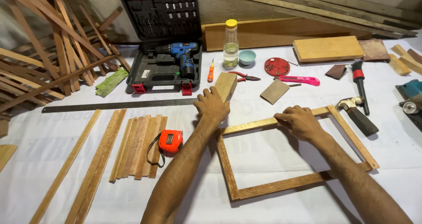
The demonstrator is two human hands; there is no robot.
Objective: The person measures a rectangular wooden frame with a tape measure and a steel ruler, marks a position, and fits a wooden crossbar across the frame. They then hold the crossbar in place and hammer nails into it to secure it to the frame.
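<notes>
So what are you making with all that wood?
A person is working on a rectangular wooden frame lying flat on a white-covered table. The left hand rests on a small wooden block at the frame's top left corner, and the right hand presses on the frame's top strip. Loose wooden strips and an orange tape measure lie to the left. A hammer sits by the frame's right corner, and a blue drill rests in its open case.

Woodworking shop: white-covered bench [272, 158] strewn with wood strips [136, 147], cordless drill [182, 59] in open bit case [160, 13], hammer [357, 114], long steel rule [118, 105], tape measure [170, 141]; offcut laths [48, 52] stacked at the wall
</notes>
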